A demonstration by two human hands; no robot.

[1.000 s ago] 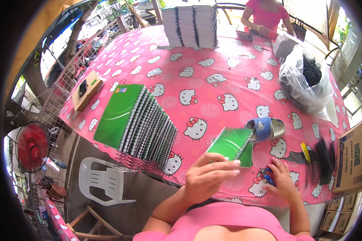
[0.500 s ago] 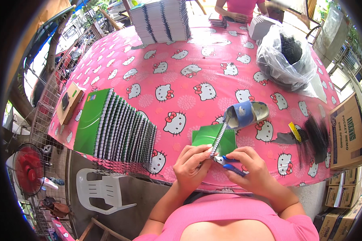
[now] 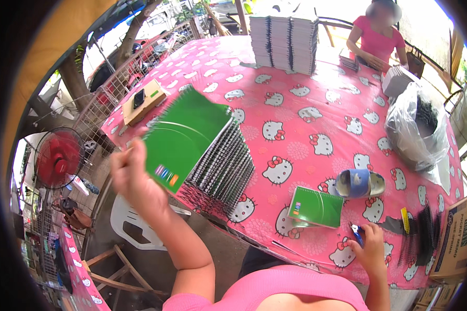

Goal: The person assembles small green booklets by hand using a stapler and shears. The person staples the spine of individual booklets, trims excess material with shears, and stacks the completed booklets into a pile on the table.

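My left hand, blurred by motion, is closed at the left edge of a green spiral notebook. That notebook lies against the end of a long row of spiral notebooks, and its far edge is blurred too. On the right, my right hand rests low over the table, closed around small blue-handled pliers whose jaws point away from me. Left of the pliers lies another green notebook, with a further green one partly hidden beneath it. A blue slipper sits just beyond.
Black spiral coils and a yellow strip lie beside a cardboard box. Farther back are a plastic bag of coils, tall notebook stacks and a person. A phone rests on a flat box at left.
My left hand has moved from the coil end over to the notebook row at left. The pliers, still in my right hand, have come away from the coil. The view has turned left.
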